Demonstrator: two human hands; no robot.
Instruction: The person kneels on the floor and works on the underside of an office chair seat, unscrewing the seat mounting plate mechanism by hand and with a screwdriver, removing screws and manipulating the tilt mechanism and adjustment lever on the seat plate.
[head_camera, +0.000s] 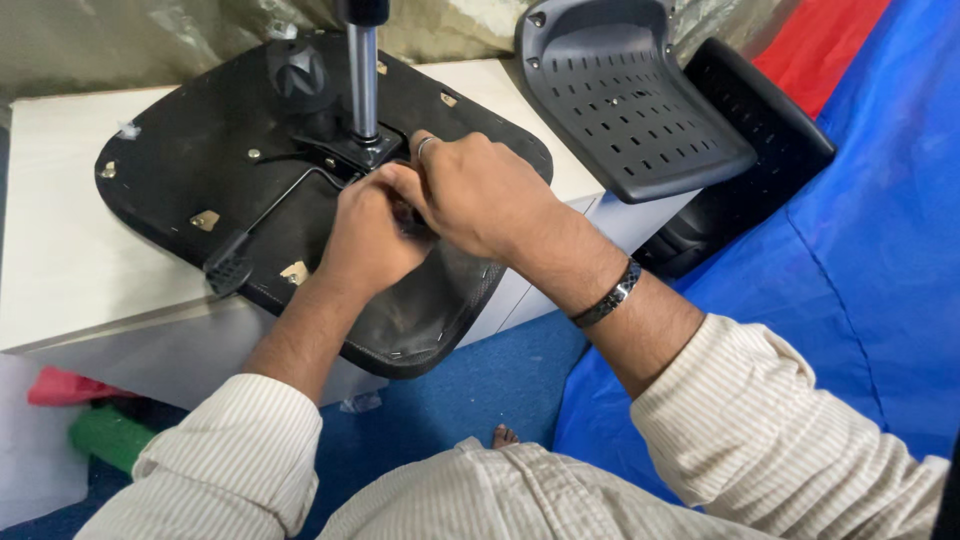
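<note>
Fingers (400, 195) of both hands bunch closed, on what I cannot tell, beside the chrome steel column (363, 80) rising from the upturned black seat pan (200, 150) overhanging the white table's (60, 230) near edge.

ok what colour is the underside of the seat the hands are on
Black, with small brass-coloured tabs near its edge. The seat underside shows best in the head view.

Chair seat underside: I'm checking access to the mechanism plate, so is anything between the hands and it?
Nothing visible. The left hand and right hand already rest together on the upturned seat, right beside the metal mechanism plate under the gas cylinder.
</note>
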